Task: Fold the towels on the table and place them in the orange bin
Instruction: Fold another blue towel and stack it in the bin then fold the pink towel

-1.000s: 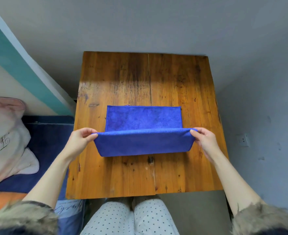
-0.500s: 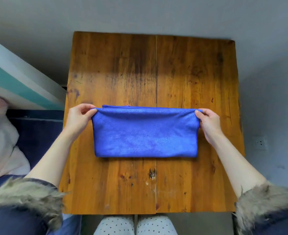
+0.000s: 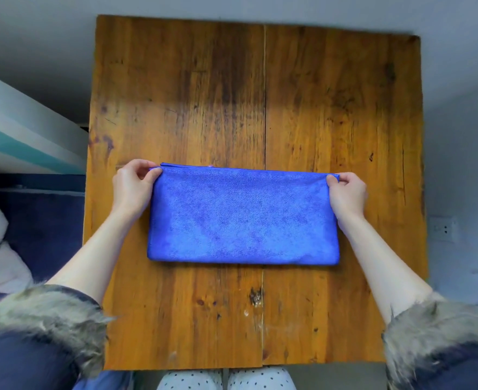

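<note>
Blue towel (image 3: 243, 218) lies folded in half, flat on the wooden worktop (image 3: 316, 108). Left hand (image 3: 132, 187) and right hand (image 3: 346, 192) each pinch a far corner, likely to align the edges. Orange bin not in view.

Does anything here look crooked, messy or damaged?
Nothing much. The blue towel lies folded flat on the table, its edges fairly even, with the left hand and right hand pinching its far corners. The wood shows dark stains and a knot, which looks like plain wear.
</note>
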Demonstrator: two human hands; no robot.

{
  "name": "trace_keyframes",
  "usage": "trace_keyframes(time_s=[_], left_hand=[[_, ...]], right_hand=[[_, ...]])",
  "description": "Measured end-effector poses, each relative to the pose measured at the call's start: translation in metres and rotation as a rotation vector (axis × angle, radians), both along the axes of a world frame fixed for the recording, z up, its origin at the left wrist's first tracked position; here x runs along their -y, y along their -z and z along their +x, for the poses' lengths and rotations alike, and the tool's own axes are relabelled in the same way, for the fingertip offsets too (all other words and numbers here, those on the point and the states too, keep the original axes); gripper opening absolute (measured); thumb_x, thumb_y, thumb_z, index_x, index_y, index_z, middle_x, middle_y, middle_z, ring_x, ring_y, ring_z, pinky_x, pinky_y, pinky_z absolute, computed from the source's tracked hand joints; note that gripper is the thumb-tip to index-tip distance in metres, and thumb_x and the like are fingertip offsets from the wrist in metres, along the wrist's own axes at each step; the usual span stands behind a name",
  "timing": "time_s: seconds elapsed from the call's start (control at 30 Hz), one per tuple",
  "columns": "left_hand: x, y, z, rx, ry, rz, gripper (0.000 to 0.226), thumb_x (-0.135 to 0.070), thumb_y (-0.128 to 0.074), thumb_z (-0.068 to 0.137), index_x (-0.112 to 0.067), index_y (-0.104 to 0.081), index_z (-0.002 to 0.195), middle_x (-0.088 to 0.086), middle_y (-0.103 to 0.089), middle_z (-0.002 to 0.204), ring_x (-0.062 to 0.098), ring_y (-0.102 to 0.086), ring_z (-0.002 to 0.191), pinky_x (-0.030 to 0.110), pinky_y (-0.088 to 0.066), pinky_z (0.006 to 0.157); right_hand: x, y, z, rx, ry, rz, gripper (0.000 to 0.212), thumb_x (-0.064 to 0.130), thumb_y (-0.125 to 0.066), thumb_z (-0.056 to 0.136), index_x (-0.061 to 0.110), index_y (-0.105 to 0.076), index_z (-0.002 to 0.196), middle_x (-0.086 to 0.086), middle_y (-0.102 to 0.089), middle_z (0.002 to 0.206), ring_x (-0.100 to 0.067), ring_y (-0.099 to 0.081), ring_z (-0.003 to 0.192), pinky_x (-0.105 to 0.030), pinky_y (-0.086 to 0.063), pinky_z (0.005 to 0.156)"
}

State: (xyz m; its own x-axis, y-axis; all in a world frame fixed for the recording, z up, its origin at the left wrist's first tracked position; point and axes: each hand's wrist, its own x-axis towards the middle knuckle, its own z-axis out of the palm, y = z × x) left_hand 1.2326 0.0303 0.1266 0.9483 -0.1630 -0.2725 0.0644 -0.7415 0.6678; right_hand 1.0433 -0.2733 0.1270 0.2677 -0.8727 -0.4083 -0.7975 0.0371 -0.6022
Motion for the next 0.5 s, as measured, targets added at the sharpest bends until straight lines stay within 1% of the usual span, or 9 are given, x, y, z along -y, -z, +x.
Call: trace_keyframes(time_s=[0.03,0.1,0.17,0.23,0.33,0.37,0.43,0.47,0.5], left_hand=[[0.001,0.0,-0.002,0.024,-0.01,-0.014,0.014,-0.017,-0.063,0.087,-0.007,-0.067,0.095,0.005,-0.064,0.088,0.008,-0.056,0.079,0.031,-0.044,0.085],[0.002,-0.002,-0.004,0.051,-0.03,-0.054,0.012,-0.017,-0.063,0.087,-0.008,-0.067,0.094,0.001,-0.063,0.087,-0.009,-0.055,0.07,0.025,-0.042,0.082],[0.004,-0.004,-0.004,0.082,-0.024,-0.102,0.012,-0.017,-0.062,0.087,-0.009,-0.067,0.094,-0.003,-0.063,0.087,-0.017,-0.053,0.069,0.019,-0.041,0.079],[0.005,-0.008,-0.003,0.112,-0.002,-0.143,0.01,-0.017,-0.061,0.087,-0.011,-0.067,0.093,-0.006,-0.063,0.085,-0.017,-0.053,0.07,0.011,-0.04,0.075],[0.007,-0.008,-0.001,0.132,0.022,-0.176,0.005,-0.016,-0.061,0.088,-0.017,-0.065,0.091,-0.018,-0.059,0.08,-0.018,-0.052,0.07,0.004,-0.038,0.072],[0.009,-0.006,0.0,0.13,0.023,-0.175,0.006,-0.016,-0.061,0.088,-0.016,-0.065,0.092,-0.021,-0.058,0.081,-0.018,-0.052,0.07,0.005,-0.038,0.073],[0.013,0.0,0.003,0.127,0.018,-0.165,0.01,-0.017,-0.061,0.087,-0.012,-0.066,0.093,-0.021,-0.058,0.08,-0.016,-0.052,0.069,0.012,-0.041,0.075],[0.016,0.003,0.004,0.125,0.015,-0.158,0.012,-0.018,-0.061,0.087,-0.01,-0.066,0.095,-0.017,-0.06,0.081,-0.012,-0.053,0.07,0.016,-0.041,0.076],[0.019,0.005,0.005,0.131,0.014,-0.141,0.014,-0.018,-0.061,0.087,-0.009,-0.065,0.098,-0.009,-0.064,0.084,-0.007,-0.053,0.072,0.018,-0.04,0.077]], right_hand=[[-0.002,-0.001,0.0,-0.018,-0.021,-0.025,0.019,0.019,-0.053,0.091,0.006,-0.063,0.101,-0.009,-0.064,0.091,-0.029,-0.057,0.098,-0.03,-0.04,0.079],[-0.007,-0.003,-0.001,-0.042,-0.045,-0.061,0.021,0.017,-0.048,0.094,0.004,-0.059,0.106,-0.014,-0.063,0.104,-0.032,-0.052,0.106,-0.03,-0.037,0.082],[-0.011,-0.006,-0.003,-0.041,-0.031,-0.08,0.022,0.015,-0.042,0.097,0.002,-0.054,0.111,-0.014,-0.058,0.108,-0.029,-0.049,0.106,-0.028,-0.032,0.079],[-0.013,-0.009,-0.005,-0.022,0.0,-0.079,0.023,0.014,-0.039,0.097,0.002,-0.052,0.112,-0.008,-0.052,0.101,-0.024,-0.045,0.095,-0.021,-0.027,0.068],[-0.013,-0.008,-0.007,-0.007,0.014,-0.071,0.022,0.014,-0.038,0.098,0.003,-0.05,0.112,-0.002,-0.047,0.098,-0.017,-0.041,0.09,-0.021,-0.028,0.07],[-0.013,-0.009,-0.007,-0.009,0.006,-0.07,0.021,0.014,-0.038,0.097,0.003,-0.05,0.111,-0.002,-0.047,0.098,-0.016,-0.041,0.09,-0.022,-0.028,0.07],[-0.011,-0.007,-0.007,-0.016,-0.005,-0.073,0.02,0.013,-0.039,0.097,0.003,-0.051,0.11,-0.001,-0.047,0.098,-0.015,-0.041,0.091,-0.021,-0.028,0.07],[-0.01,-0.006,-0.006,-0.023,-0.004,-0.077,0.02,0.013,-0.04,0.097,0.003,-0.051,0.111,-0.001,-0.048,0.098,-0.015,-0.042,0.092,-0.021,-0.029,0.071],[-0.01,-0.006,-0.006,-0.03,-0.002,-0.088,0.021,0.014,-0.041,0.097,0.003,-0.052,0.112,-0.002,-0.05,0.099,-0.015,-0.042,0.093,-0.019,-0.028,0.071]])
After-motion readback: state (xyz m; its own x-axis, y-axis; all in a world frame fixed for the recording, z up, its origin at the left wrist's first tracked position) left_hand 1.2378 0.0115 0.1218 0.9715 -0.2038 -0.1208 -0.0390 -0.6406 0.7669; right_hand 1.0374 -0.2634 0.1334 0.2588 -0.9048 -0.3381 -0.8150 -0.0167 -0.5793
